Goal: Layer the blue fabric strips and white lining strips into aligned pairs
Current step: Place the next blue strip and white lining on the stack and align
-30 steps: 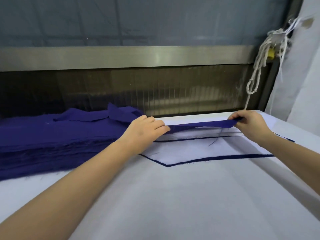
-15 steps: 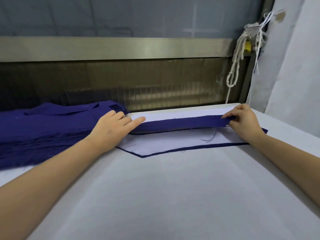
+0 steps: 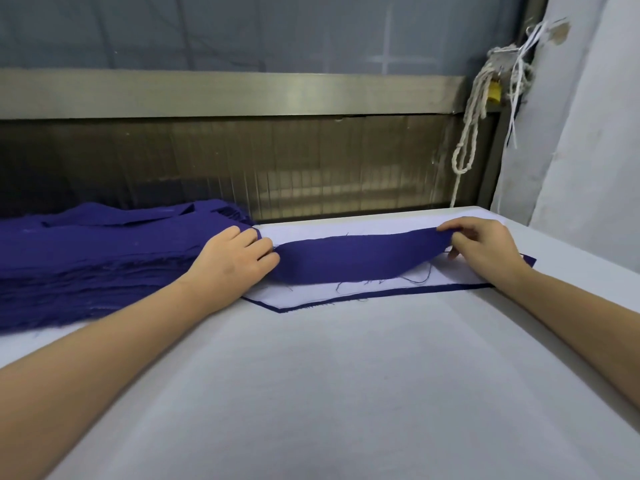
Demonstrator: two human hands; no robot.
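Observation:
A long blue fabric strip (image 3: pixel 349 259) stretches between my two hands above a white lining strip (image 3: pixel 346 292). My left hand (image 3: pixel 230 263) grips the blue strip's left end, fingers curled over it. My right hand (image 3: pixel 485 247) pinches the right end and lifts it slightly, so the strip sags in the middle. The white lining lies flat on another blue strip, whose dark edge (image 3: pixel 381 295) shows along the front and at the right corner. Loose threads trail from the held strip.
A thick stack of blue fabric strips (image 3: pixel 86 258) sits at the left, touching my left hand. The white table (image 3: pixel 329 393) spreads toward me. A metal rail and ribbed panel (image 3: pixel 277 168) stand behind; a knotted rope (image 3: pixel 467 133) hangs at right.
The blue strip has turned to show its full width and sags toward me over the lining. My right hand has raised its end a little.

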